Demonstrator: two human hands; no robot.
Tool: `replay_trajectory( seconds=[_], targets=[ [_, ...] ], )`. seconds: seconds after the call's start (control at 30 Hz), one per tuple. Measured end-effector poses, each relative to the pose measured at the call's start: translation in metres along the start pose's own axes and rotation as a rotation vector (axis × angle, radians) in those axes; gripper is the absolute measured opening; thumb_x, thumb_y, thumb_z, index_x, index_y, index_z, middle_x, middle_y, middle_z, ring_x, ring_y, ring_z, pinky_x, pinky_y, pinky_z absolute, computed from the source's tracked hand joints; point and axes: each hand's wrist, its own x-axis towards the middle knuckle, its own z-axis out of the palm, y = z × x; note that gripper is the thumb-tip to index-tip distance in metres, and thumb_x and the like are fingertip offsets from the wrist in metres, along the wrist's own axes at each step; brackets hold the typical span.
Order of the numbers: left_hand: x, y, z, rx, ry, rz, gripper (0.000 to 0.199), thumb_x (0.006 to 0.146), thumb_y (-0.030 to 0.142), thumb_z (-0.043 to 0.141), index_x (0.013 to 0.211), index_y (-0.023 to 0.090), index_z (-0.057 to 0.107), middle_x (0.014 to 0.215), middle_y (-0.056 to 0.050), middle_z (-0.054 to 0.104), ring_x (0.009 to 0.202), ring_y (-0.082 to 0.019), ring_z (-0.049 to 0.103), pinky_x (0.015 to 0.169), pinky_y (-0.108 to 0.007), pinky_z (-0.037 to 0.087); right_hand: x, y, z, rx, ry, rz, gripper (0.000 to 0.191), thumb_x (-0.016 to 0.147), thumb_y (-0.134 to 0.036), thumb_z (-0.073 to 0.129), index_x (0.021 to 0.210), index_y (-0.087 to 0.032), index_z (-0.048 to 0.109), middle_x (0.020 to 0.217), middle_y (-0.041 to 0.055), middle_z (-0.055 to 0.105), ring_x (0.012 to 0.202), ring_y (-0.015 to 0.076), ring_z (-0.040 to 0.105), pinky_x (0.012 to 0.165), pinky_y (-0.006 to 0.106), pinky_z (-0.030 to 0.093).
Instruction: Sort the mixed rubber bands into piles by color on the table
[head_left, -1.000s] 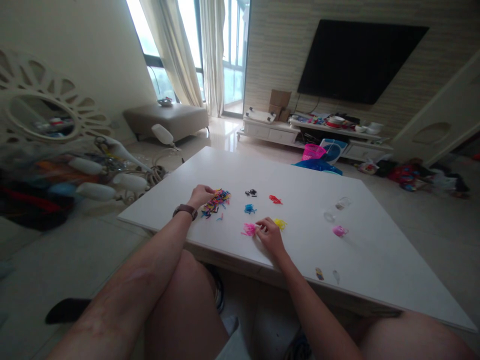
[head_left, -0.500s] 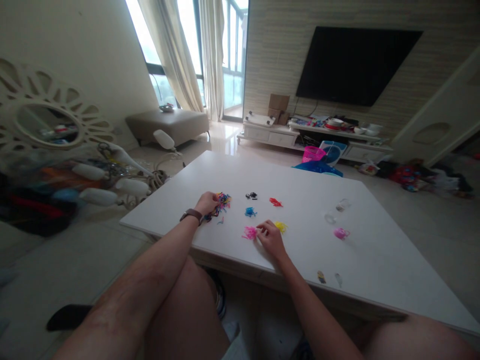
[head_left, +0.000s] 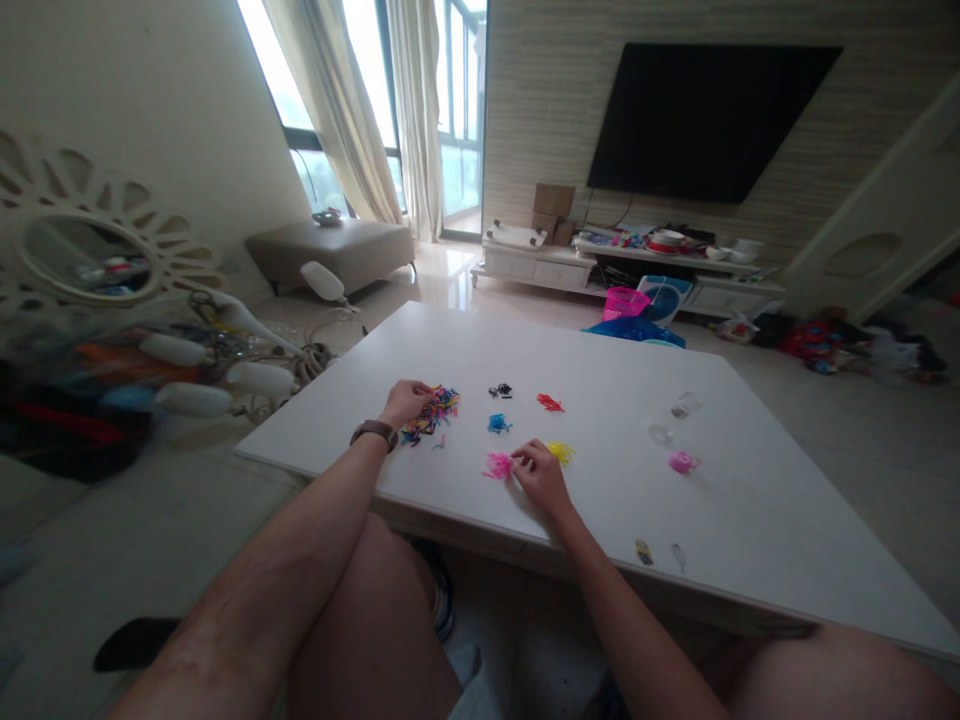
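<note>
My left hand [head_left: 407, 400], with a dark band on the wrist, rests at the upper left edge of a mixed-colour pile of small strips [head_left: 433, 412]. Its fingers are bent together, and what they pinch is too small to make out. My right hand [head_left: 538, 472] has curled fingers at the right edge of a pink pile [head_left: 497, 465]; whether it grips a piece is unclear. A yellow pile [head_left: 560, 453] lies just beyond that hand. Blue [head_left: 499, 423], black [head_left: 501, 391] and red [head_left: 551, 403] piles lie farther back.
On the right of the white table [head_left: 600, 400] are a pink object [head_left: 682, 462], a clear ring [head_left: 661, 433] and a clear container [head_left: 685, 404]. Two small flat items [head_left: 643, 552] lie near the front edge. A lamp with white shades [head_left: 261, 377] stands left.
My left hand has moved slightly left and back, uncovering more of the mixed pile. The right hand stays beside the pink pile. The view has shifted a little.
</note>
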Motion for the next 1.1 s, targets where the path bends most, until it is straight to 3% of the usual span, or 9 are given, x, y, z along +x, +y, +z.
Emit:
replay_trajectory(
  seconds=[0.43,0.63,0.83,1.1],
  targets=[
    [-0.005,0.002,-0.002,-0.249,-0.031,-0.017,0.049,0.046,0.038,0.087,0.084,0.012,0.071,0.077,-0.008,0.072,0.069,-0.018,0.065,0.058,-0.025,0.048,-0.001,0.002,0.001,-0.001,-0.007,0.002,0.008,0.083,-0.018,0.060,0.079,-0.019,0.067,0.081,0.0016,0.058,0.065,0.0126,0.054,0.065,0.026,0.045],
    [-0.010,0.007,-0.002,-0.397,-0.146,-0.039,0.058,0.049,0.049,0.087,0.088,0.010,0.069,0.077,-0.010,0.073,0.071,-0.019,0.069,0.064,-0.027,0.053,-0.001,0.001,0.001,-0.008,-0.004,0.001,0.009,0.083,-0.018,0.060,0.078,-0.019,0.067,0.082,0.0015,0.059,0.065,0.0122,0.054,0.065,0.026,0.045],
    [-0.013,0.015,0.000,-0.566,-0.266,-0.057,0.048,0.056,0.045,0.088,0.082,0.012,0.066,0.083,-0.011,0.074,0.079,-0.020,0.071,0.075,-0.030,0.057,-0.001,-0.001,0.000,-0.008,-0.003,0.002,0.008,0.083,-0.017,0.060,0.080,-0.019,0.068,0.082,0.0017,0.059,0.065,0.0128,0.055,0.065,0.026,0.045],
    [-0.022,0.038,0.009,-0.551,-0.555,0.075,0.046,0.060,0.045,0.087,0.082,0.013,0.061,0.087,-0.013,0.075,0.088,-0.022,0.072,0.082,-0.034,0.057,0.003,-0.006,-0.005,0.004,0.100,-0.033,0.010,0.084,-0.017,0.058,0.085,-0.020,0.068,0.081,0.0028,0.062,0.072,0.0164,0.057,0.069,0.030,0.047]
  ],
)
